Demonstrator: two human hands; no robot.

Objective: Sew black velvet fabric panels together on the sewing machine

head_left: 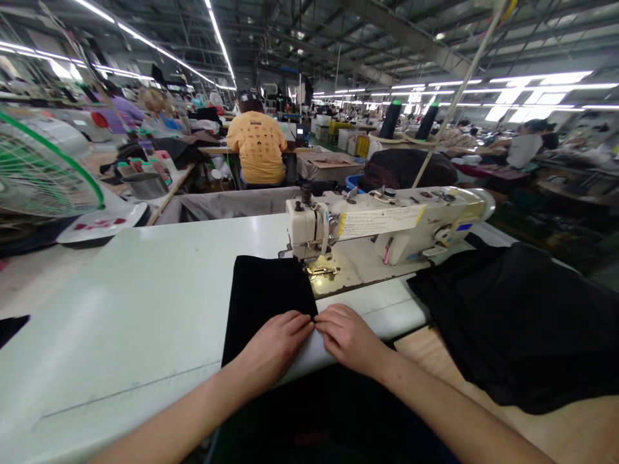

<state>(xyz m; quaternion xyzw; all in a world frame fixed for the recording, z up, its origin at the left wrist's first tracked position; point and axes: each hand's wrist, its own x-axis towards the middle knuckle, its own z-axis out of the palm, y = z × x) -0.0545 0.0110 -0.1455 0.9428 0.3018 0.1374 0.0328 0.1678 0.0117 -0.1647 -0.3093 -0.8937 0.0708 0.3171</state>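
Note:
A piece of black fabric (265, 293) lies on the pale table, its right edge running up to the presser foot of the sewing machine (309, 235). Fingers closed, my left hand (280, 341) pinches the fabric's right edge near the front of the table. My right hand (351, 338) grips the same edge from the other side, its fingertips meeting those of the left. The cloth between the fingertips is mostly hidden. Beyond both hands, the metal needle plate (323, 270) shows to the right of the fabric.
To the right, a pile of black fabric pieces (522, 316) rests partly on a wooden board (435, 361). A fan (48, 167) stands at the left. Two dark thread cones (389, 120) rise behind the machine. A person in a yellow shirt (258, 145) sits ahead.

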